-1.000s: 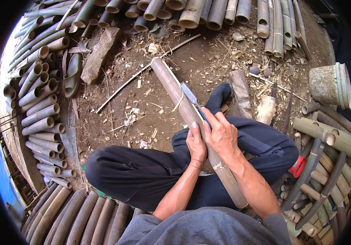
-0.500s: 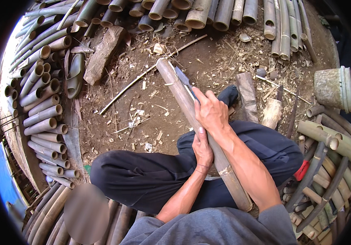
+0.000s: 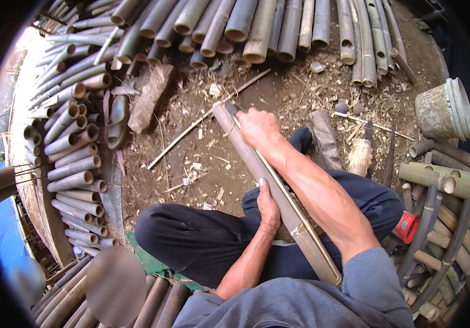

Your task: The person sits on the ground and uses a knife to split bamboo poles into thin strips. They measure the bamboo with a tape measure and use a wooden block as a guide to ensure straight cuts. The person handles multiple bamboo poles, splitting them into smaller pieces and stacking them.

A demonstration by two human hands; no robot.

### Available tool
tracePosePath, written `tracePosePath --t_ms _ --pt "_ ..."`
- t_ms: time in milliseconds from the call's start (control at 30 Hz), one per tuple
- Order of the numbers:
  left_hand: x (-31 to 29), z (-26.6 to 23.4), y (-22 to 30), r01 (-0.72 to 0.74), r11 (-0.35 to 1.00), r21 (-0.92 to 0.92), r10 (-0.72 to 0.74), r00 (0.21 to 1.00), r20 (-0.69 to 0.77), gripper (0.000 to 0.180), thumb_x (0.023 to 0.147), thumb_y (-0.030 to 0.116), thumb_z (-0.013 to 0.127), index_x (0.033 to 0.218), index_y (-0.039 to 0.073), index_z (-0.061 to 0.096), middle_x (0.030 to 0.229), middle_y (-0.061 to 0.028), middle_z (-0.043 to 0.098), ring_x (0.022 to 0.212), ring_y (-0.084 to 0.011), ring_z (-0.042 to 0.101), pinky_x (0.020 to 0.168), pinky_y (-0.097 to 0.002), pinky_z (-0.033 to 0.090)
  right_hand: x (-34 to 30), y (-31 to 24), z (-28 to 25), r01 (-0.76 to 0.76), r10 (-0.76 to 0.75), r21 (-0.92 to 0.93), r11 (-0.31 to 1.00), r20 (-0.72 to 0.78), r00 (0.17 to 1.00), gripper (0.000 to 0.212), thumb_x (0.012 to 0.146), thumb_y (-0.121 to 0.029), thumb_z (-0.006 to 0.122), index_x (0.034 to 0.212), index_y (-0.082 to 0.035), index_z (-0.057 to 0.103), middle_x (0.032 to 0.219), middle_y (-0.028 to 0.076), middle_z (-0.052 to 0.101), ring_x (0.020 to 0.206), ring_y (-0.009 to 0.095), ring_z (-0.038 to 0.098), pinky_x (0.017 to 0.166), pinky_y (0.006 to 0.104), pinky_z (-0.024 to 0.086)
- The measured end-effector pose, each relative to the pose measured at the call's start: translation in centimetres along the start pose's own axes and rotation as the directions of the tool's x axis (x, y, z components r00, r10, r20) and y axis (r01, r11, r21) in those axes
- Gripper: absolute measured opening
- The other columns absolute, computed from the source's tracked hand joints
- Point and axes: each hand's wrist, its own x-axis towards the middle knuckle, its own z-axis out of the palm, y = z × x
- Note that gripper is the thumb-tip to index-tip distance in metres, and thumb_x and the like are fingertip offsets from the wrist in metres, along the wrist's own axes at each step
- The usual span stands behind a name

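Observation:
A long brown bamboo pole [image 3: 254, 156] slants across my lap, its far end over the dirt floor and its near end by my right hip. My left hand [image 3: 268, 208] is closed around the pole's middle, thumb lying along the top. Near the far end, my right hand [image 3: 259, 128] is closed on a knife [image 3: 231, 110]. Only a dark bit of its blade shows beside the pole's tip; the handle is hidden in my fist. A pale, freshly cut line [image 3: 284, 188] runs down the pole's right edge.
Cut bamboo tubes [image 3: 74, 177] are stacked at the left and far side. A dirty white bucket [image 3: 441, 112] stands at the right, above more bamboo pieces [image 3: 437, 177]. Wood blocks [image 3: 325, 139], a thin stick [image 3: 185, 138], a shoe [image 3: 118, 123] and shavings lie around.
My right hand has slid along the pole toward its far end, with the knife. My left hand stays on the middle. A pale line now shows along the right edge.

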Motion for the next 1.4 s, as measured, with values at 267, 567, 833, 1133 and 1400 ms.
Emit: tracePosePath --t_ms 267,567,833,1133,1400 --pt "-2.0 -1.0 3.5 0.233 0.894 -0.383 -0.083 0.926 0.369 0.084 0.087 0.078 0.037 0.102 -0.003 0.056 0.089 -0.0163 0.063 0.080 -0.0299 0.065 0.076 -0.0438 0.057 -19.8 5.2 -17.8 0.303 -0.149 0.173 0.937 -0.587 0.796 0.038 0.095 -0.018 0.059 0.129 -0.004 0.056 0.102 0.016 0.068 0.091 0.029 0.068 0.080 0.0384 0.054" --pt "-2.9 6.6 18.4 -0.506 0.815 -0.283 0.578 0.746 0.330 0.037 0.089 0.042 0.061 0.100 0.007 0.060 0.086 -0.0059 0.056 0.081 -0.0219 0.056 0.079 -0.0316 0.047 -45.7 22.3 -17.0 0.024 0.636 0.800 0.599 -0.494 0.592 0.028 0.093 -0.015 0.061 0.117 -0.001 0.057 0.084 0.002 0.059 0.059 0.004 0.049 0.050 0.0195 0.039" --pt "-5.8 10.6 26.9 -0.971 0.122 0.204 0.871 0.203 0.448 0.066 0.076 0.030 0.080 0.123 -0.001 0.045 0.101 -0.0125 0.062 0.082 -0.0219 0.062 0.076 -0.0327 0.054 -44.0 25.5 6.8 -0.346 0.735 0.653 0.674 -0.541 0.410 0.034 0.084 -0.023 0.066 0.107 0.000 0.056 0.091 0.024 0.064 0.086 0.039 0.065 0.077 0.0463 0.051" --pt "6.0 2.9 13.9 -0.731 -0.468 0.497 0.161 0.482 0.861 0.083 0.070 0.029 0.085 0.137 0.005 0.042 0.116 -0.0178 0.058 0.106 -0.0363 0.058 0.093 -0.0443 0.051 -42.3 14.4 23.6 -0.325 0.721 0.745 0.582 -0.289 0.630 0.031 0.086 -0.013 0.062 0.109 0.003 0.050 0.101 0.024 0.051 0.096 0.042 0.053 0.085 0.0469 0.044" --pt "13.1 -4.7 6.9 -0.667 -0.455 0.590 -0.065 0.686 0.725 0.079 0.069 0.030 0.076 0.138 0.013 0.043 0.119 -0.0199 0.055 0.111 -0.0400 0.055 0.097 -0.0462 0.046 -44.4 14.5 26.7 -0.566 0.770 0.570 0.595 -0.203 0.605 0.030 0.080 -0.008 0.066 0.105 0.003 0.052 0.104 0.022 0.048 0.101 0.041 0.048 0.088 0.0481 0.041"
